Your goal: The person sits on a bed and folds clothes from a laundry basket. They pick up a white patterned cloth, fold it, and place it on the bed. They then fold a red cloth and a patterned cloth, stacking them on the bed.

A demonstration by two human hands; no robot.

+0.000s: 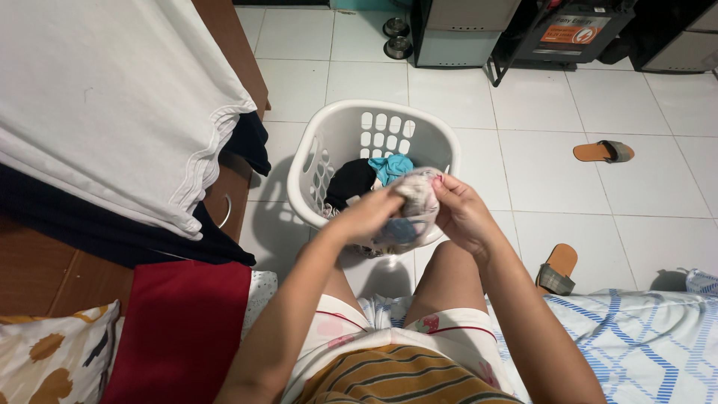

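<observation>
My left hand (372, 212) and my right hand (462, 215) both grip a bunched pale patterned cloth (416, 203) held above my knees. Right behind it on the tiled floor stands a white plastic laundry basket (351, 129). Inside the basket lie a black garment (350, 182) and a teal garment (390, 167). The lower part of the held cloth hangs in front of the basket's near rim.
A white garment (105, 97) over a dark one (112, 228) lies on a wooden drawer unit at left, with a red cloth (183, 329) and patterned pillow (52, 359) below. A blue-patterned bedsheet (643, 337) is at right. Two sandals (603, 152) (557, 270) lie on the tiles.
</observation>
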